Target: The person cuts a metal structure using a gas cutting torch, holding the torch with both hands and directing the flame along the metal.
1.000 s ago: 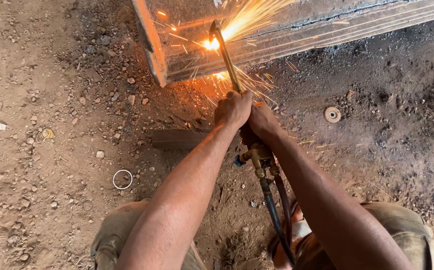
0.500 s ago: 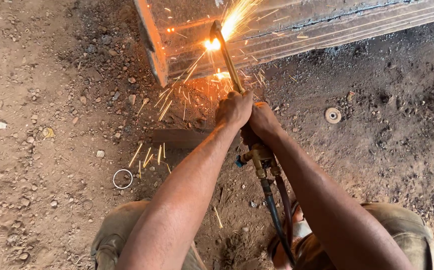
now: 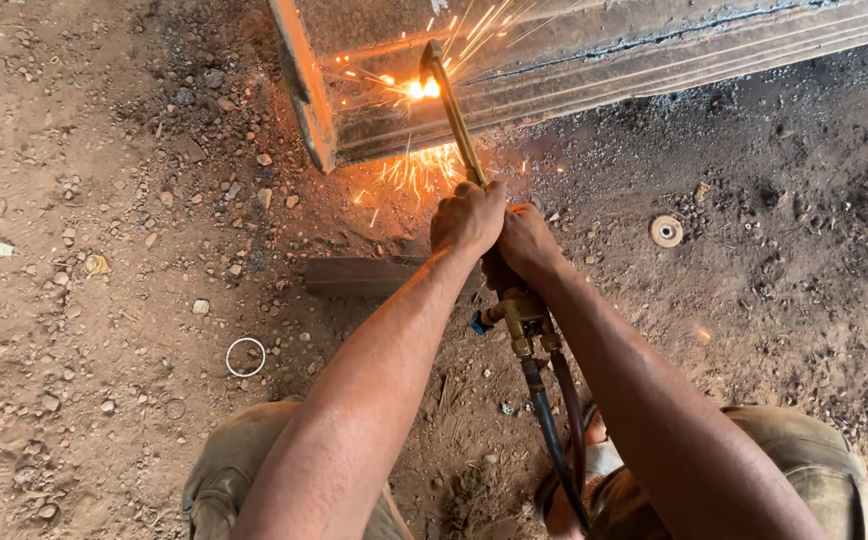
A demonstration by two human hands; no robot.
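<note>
Both of my hands grip a brass cutting torch. My left hand wraps the tube in front, and my right hand holds the handle just behind it. The torch's tip touches a long steel beam lying on the ground, where a bright orange glow throws sparks up and down. Brass valves and two hoses run back between my knees.
The ground is brown dirt with small stones. A flat dark metal piece lies under my left forearm. A white ring lies at the left, a round disc at the right. My knees fill the bottom edge.
The spark spray has shifted: the shower over the ground at the left is gone, and sparks now fly mostly up and to the right. My hands have barely moved.
</note>
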